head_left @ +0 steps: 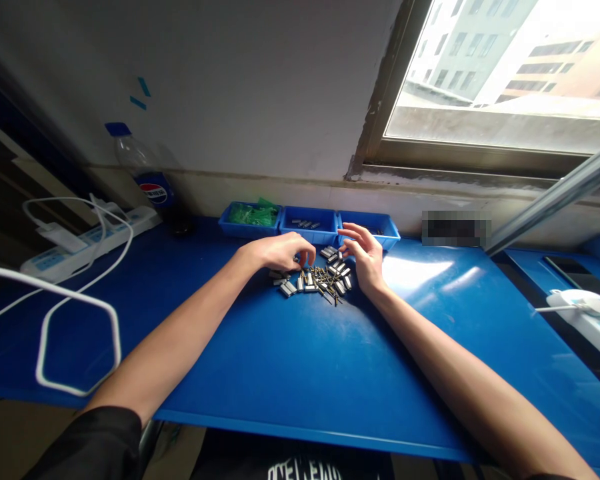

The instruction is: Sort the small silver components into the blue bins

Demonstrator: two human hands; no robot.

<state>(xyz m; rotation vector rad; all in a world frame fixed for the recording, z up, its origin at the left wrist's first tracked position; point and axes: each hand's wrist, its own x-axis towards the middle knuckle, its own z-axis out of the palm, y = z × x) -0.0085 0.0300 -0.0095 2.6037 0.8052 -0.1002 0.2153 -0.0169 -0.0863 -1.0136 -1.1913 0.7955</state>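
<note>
A loose pile of short silver metal pieces [287, 289] and thin brass-coloured pins [321, 273] lies on the blue table [280, 360]. My left hand [284, 252] is over the pile's left side, fingers curled down and closed; what is between the fingertips is too small to make out. At the right edge of the pile is my right hand [366, 259], its fingers bent but apart, with the fingertips close to some silver pieces. I see nothing held in it. Part of the right blue bin [391, 235] is behind that hand.
Behind the pile, a middle blue bin [307, 233] holds a few silver pieces, and a left blue bin [250, 232] holds green bags. A bottle [143, 167], power strip [90, 240] and white cable [117, 327] are at left. Another power strip [587, 317] is at right.
</note>
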